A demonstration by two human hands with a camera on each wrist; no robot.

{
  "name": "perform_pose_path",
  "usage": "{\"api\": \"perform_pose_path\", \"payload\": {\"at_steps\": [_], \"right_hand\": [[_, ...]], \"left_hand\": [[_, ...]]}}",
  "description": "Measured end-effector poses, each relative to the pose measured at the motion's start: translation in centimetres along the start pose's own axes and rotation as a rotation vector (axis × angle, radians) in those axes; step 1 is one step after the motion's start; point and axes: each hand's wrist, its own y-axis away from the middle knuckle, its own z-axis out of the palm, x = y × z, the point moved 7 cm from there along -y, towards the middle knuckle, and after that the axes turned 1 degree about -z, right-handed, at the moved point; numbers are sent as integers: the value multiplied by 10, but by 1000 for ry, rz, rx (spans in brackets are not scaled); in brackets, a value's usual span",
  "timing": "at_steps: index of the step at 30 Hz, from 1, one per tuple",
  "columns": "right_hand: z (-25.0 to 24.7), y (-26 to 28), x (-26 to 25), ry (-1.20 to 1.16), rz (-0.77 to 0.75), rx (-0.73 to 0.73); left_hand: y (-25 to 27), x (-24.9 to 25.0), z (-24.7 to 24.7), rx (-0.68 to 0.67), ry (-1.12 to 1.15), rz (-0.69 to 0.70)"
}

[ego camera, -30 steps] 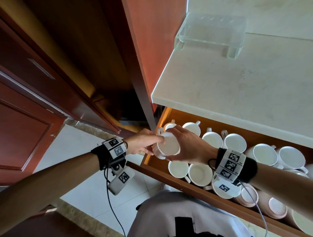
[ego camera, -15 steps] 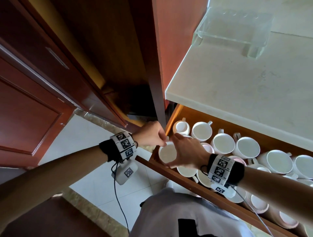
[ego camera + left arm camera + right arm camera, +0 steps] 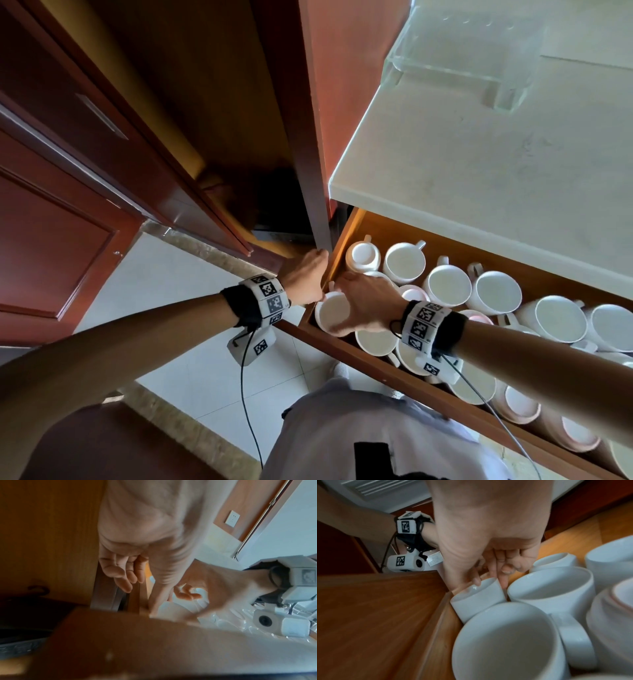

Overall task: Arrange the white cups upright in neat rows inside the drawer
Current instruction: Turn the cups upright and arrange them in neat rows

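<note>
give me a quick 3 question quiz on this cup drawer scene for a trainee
1. True or false: the right hand is over the cup in the drawer's front left corner.
2. What lies on the countertop? A) clear acrylic stand B) kettle C) plate
3. Fill in: the back-left corner cup sits ______, base showing.

Key: 1 true; 2 A; 3 upside down

Head view: sharp, bright daylight on the counter (image 3: 496,164); cabinet recess (image 3: 205,102) dim. Wide-angle bending at the edges. Left wrist view: heavily blurred, drawer front (image 3: 154,642) out of focus, cups (image 3: 214,615) glare-washed. Right wrist view: warm light, nearest cup (image 3: 505,642) soft, edges smeared.
</note>
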Motion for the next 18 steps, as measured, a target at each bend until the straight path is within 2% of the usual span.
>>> {"api": "perform_pose_path", "payload": {"at_steps": [6, 13, 15, 18], "right_hand": [[4, -11, 15, 30, -75, 1], [4, -5, 22, -20, -89, 0], [-8, 3, 29, -21, -92, 18], [-32, 17, 61, -27, -5, 107]], "left_hand": [[-7, 5, 3, -2, -92, -36], [-16, 2, 2, -32, -127, -62], [-19, 9, -8, 25, -93, -22], [-27, 34, -31, 194, -137, 140]]}}
